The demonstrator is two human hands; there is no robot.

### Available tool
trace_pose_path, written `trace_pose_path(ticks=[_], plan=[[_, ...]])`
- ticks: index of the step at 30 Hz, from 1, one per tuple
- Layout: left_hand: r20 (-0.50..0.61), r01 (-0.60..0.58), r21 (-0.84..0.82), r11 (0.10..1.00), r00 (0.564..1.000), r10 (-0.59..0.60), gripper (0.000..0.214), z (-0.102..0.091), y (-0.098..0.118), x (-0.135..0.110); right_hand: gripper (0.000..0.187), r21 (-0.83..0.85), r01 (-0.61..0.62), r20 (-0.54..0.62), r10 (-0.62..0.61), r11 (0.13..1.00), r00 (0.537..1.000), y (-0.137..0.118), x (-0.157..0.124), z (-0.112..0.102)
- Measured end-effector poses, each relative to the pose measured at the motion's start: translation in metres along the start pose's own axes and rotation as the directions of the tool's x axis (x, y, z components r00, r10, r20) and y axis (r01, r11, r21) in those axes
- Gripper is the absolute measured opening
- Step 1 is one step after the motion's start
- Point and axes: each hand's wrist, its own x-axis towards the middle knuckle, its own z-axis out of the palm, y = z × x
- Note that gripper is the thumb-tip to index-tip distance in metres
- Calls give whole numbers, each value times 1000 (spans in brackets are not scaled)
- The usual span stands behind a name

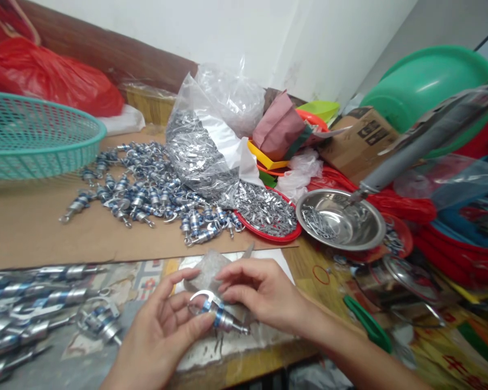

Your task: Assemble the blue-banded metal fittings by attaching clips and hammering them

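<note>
My left hand [166, 322] holds a small silver-and-blue metal fitting [223, 317] between thumb and fingers. The fitting has a curved silver hook at one end and a thin rod at the other, which points right. Close beside its upper side, my right hand [260, 292] has thumb and fingers pinched together; what they hold, if anything, is hidden. Behind the fingers lies a greyish, clear lump [213, 271], and a pointed metal tip [249, 250] shows past the right hand. Similar fittings lie in a heap [146, 187] on the cardboard and in a group [36, 303] at lower left.
A red dish [268, 235] of small metal clips stands beyond my hands, with a steel bowl [345, 216] of pins beside it. A clear bag [199, 151] of clips leans behind. A grey-handled tool [427, 141] slants over the bowl. A turquoise basket [40, 157] stands left.
</note>
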Motion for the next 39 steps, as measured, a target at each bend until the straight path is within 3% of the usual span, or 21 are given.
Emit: trace_pose_path(ticks=[1,3,6,9,11,15,17,19,23,28,31,34,37,39], plan=[[-3,-2,-7,1000,1000,2,66,0,0,0,18,-131,104,-14,-107,986,994,0,-2,-1],[-5,-6,-12,1000,1000,5,66,1,0,0,20,-376,306,38,-315,875,948,-1,-8,-6],[-7,-5,-9,1000,1000,5,67,1,-1,0,27,-579,431,171,-413,693,894,-4,-18,-14],[-21,-1,-18,1000,1000,1,68,1,-3,1,31,-680,356,185,-321,640,929,-10,-23,-16],[-15,-2,-25,1000,1000,1,68,0,-3,2,28,-639,280,121,-265,716,957,-15,-21,-11],[-14,-9,-12,1000,1000,9,65,0,-3,2,18,-334,30,-71,-57,942,996,-18,-10,6],[-17,-17,-9,1000,1000,17,64,0,-3,1,16,-258,-89,-109,63,962,992,-16,-5,12],[-12,-24,-13,1000,1000,24,63,1,-2,0,13,-268,-139,-126,108,953,986,-13,-2,14],[-12,-20,-17,1000,1000,20,64,0,-3,1,14,-318,-114,-142,71,941,987,-8,2,14],[64,-17,0,1000,998,17,64,-6,-7,6,14,-337,47,-160,-107,940,981,-6,3,19],[59,-8,-4,1000,998,8,66,-7,-7,5,10,-316,96,-231,-174,944,957,-1,-7,3],[11,4,-11,1000,1000,-4,66,-5,-5,3,14,-486,-44,-387,-170,873,906,14,-28,-34],[27,25,1,1000,999,-25,67,-3,-3,2,30,-712,-227,-281,27,664,959,34,-51,-64],[20,23,3,1000,1000,-23,68,-2,-2,2,25,-756,-260,-202,165,601,965,42,-62,-71]])
